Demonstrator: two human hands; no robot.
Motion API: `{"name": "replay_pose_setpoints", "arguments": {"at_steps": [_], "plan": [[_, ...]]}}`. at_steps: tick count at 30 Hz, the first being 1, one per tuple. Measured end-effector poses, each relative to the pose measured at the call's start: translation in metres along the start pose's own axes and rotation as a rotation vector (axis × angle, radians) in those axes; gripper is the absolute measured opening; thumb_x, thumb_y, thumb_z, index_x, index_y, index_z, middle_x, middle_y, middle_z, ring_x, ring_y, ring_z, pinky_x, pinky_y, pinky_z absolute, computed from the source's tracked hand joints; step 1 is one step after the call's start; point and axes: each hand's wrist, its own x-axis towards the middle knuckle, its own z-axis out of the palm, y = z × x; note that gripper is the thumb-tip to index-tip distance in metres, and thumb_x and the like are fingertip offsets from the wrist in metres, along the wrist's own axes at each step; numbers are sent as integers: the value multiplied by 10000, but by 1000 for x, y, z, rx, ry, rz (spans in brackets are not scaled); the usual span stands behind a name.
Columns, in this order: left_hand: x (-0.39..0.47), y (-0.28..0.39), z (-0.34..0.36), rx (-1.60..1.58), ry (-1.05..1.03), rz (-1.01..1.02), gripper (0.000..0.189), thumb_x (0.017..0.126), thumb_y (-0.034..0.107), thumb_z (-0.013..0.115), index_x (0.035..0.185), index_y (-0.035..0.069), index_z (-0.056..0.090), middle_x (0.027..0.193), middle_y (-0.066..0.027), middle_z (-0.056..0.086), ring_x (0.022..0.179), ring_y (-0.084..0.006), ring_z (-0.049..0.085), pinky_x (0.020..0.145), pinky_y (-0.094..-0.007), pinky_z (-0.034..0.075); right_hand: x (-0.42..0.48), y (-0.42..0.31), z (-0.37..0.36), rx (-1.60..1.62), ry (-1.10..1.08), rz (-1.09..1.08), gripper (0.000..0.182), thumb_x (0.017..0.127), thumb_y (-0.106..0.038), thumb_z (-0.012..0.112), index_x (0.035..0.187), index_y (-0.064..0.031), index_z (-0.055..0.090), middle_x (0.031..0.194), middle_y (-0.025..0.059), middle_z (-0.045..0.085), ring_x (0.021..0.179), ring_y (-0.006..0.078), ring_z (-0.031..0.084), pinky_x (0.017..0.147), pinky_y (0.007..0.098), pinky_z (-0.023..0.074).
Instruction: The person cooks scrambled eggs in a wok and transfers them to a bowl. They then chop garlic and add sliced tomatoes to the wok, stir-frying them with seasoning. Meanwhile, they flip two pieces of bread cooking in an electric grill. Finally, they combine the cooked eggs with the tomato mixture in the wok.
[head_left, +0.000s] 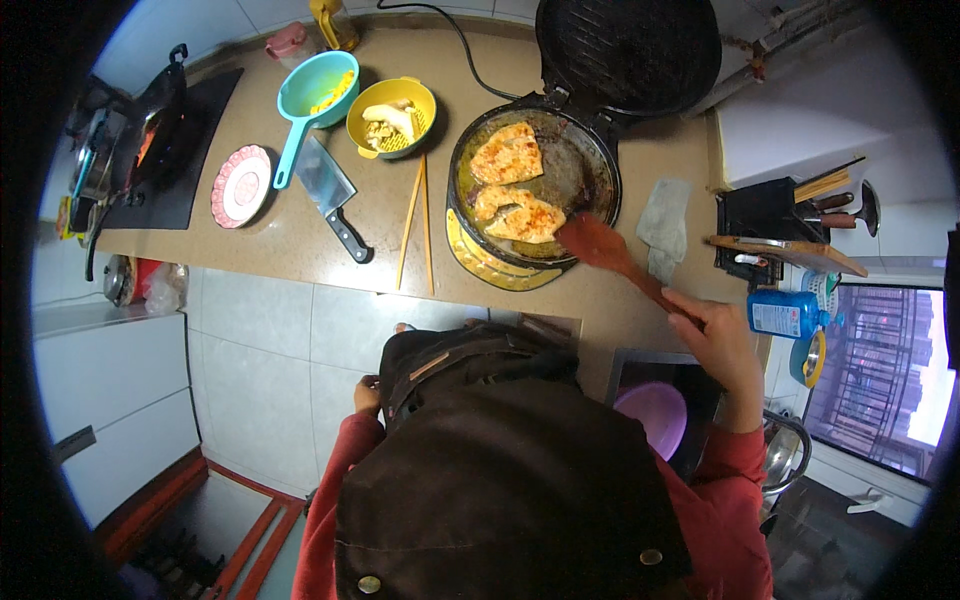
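My right hand (716, 345) grips the handle of a reddish-brown wooden spatula (596, 244). Its blade meets the right end of the nearer browned piece of meat (523, 217), inside a round electric griddle (574, 169). A second browned piece of meat (508, 154) lies just behind the first. Oil glistens around both, and the griddle's black lid (628, 56) is raised at the back. Down by the dark apron (495, 465), my left hand (367, 395) hangs away from the counter; its fingers are partly hidden.
A cleaver (326, 180), chopsticks (412, 225), yellow basket (390, 150), turquoise strainer (319, 86) and pink-rimmed plate (241, 186) sit left of the griddle. A wok (154, 120) stands far left. To the right are a cloth (665, 217), knife holder (757, 210) and sink with a purple basin (652, 412).
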Motion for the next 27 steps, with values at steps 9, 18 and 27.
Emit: {"name": "replay_pose_setpoints", "arguments": {"at_steps": [9,18,27], "plan": [[-2,2,-1,-122,-5,-20,291,693,161,668,922,-10,612,890,-152,655,826,-220,630,729,-298,477,84,-7,49,-22,171,-120,295,834,-274,537,1109,-192,603,774,193,622,700,371,594,646,452,466],[-18,-21,9,52,-80,-151,335,697,260,684,903,5,618,861,-157,655,796,-248,633,710,-327,477,109,-11,47,-95,59,-172,300,820,-227,556,1112,-173,597,794,191,626,732,379,601,671,469,479],[5,-42,25,-71,-20,-3,299,717,255,656,888,13,621,845,-155,655,799,-263,634,702,-338,476,102,-18,52,-181,118,-202,320,826,-248,552,1137,-178,579,755,166,632,697,355,612,642,454,486]]}}
